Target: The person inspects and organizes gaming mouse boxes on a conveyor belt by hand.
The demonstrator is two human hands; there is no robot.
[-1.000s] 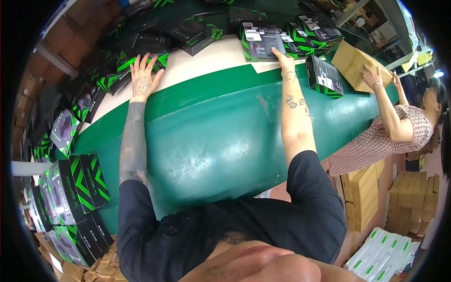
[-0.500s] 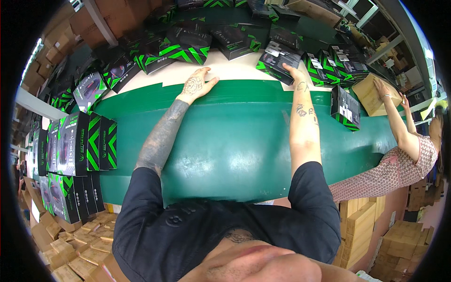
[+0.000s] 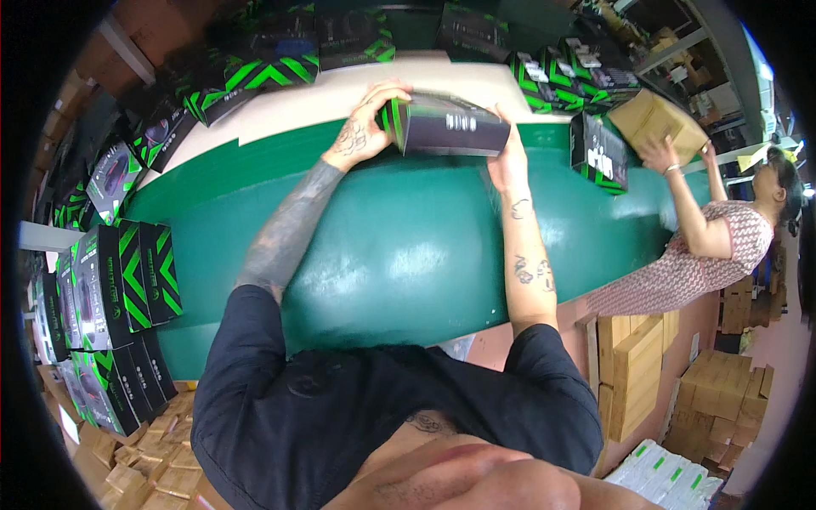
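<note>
A black retail box with green stripes is held between my two hands above the far part of the green tabletop. My left hand grips its left end, fingers over the top edge. At the right end, my right hand has its thumb up along the side; its other fingers are mostly hidden behind the box. The box is tilted, with a plain dark side facing me, and slightly blurred.
Similar boxes line the far side, with more stacked at the left. One box stands at right, near a co-worker handling a brown carton. Cartons lie lower left; others stand lower right.
My right hand has brought the box left and nearer from the far row. My left hand, empty before, now holds its other end. The view has shifted to the right.
</note>
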